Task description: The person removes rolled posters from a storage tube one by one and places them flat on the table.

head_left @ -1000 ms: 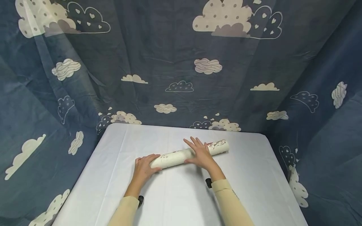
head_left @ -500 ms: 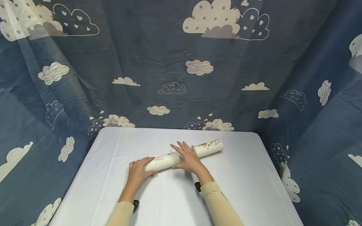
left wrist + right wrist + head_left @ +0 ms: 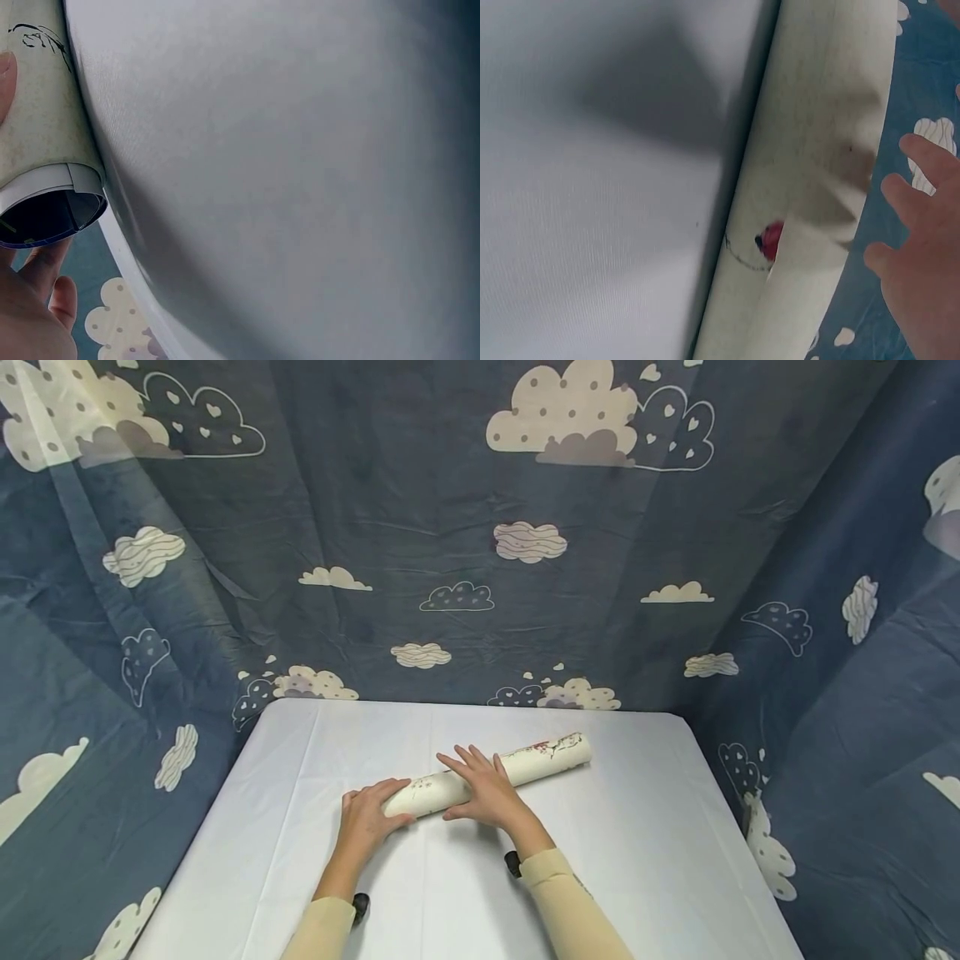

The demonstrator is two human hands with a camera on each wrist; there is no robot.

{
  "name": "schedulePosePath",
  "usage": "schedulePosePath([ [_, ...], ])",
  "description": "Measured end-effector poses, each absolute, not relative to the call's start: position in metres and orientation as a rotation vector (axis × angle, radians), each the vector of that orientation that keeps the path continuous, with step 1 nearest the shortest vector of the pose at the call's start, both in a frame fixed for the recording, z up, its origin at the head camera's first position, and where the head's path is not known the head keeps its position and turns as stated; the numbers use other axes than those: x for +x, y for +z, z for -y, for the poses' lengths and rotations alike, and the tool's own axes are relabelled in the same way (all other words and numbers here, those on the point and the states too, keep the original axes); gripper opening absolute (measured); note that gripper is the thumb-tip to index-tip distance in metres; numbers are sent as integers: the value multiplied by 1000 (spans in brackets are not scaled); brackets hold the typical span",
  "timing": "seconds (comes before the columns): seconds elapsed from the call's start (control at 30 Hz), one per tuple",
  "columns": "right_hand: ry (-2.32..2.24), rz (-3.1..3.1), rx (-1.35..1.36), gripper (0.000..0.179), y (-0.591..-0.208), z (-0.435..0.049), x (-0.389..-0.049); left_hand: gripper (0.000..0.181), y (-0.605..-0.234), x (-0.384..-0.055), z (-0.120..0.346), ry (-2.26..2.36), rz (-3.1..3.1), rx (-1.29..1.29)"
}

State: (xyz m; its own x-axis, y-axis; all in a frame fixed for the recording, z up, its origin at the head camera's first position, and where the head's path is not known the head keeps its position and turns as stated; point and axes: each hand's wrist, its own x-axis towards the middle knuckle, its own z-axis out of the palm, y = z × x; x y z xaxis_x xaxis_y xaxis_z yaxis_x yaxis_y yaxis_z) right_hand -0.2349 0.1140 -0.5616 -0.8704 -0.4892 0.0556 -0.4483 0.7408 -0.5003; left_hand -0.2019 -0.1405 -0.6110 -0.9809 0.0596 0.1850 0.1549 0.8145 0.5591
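Note:
A cream paper roll with dark and red floral print lies slantwise across the white table. My left hand grips its left end, thumb on the near side and fingers over the far side. In the left wrist view the roll's end is hollow, with layered edges and a dark blue inside. Over the roll's left-middle part is my right hand, fingers spread and fairly straight. The right wrist view has the right hand's fingers beside the roll; whether they touch it I cannot tell. A loose edge of paper shows there.
The white-covered table extends around the roll on all sides. Dark blue curtains with cloud prints hang behind the table and at both sides.
My right hand has slid left along the roll, closer to the left hand. The left hand keeps its hold at the left end. The head view has shifted slightly.

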Motion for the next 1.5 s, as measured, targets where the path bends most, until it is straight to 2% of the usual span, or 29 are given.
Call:
schedulePosePath([
  [0.87, -580, -2877, -841, 101, -576, -86, -231, 67, -612, -199, 140, -906, 2799, -182],
  [1.2, -320, -2983, -884, 100, -587, -76, -230, 68, -613, -198, 139, -868, 2792, -192],
  [1.5, -208, -3142, -794, 97, -600, -58, -224, 69, -611, -196, 139, -817, 2798, -204],
])
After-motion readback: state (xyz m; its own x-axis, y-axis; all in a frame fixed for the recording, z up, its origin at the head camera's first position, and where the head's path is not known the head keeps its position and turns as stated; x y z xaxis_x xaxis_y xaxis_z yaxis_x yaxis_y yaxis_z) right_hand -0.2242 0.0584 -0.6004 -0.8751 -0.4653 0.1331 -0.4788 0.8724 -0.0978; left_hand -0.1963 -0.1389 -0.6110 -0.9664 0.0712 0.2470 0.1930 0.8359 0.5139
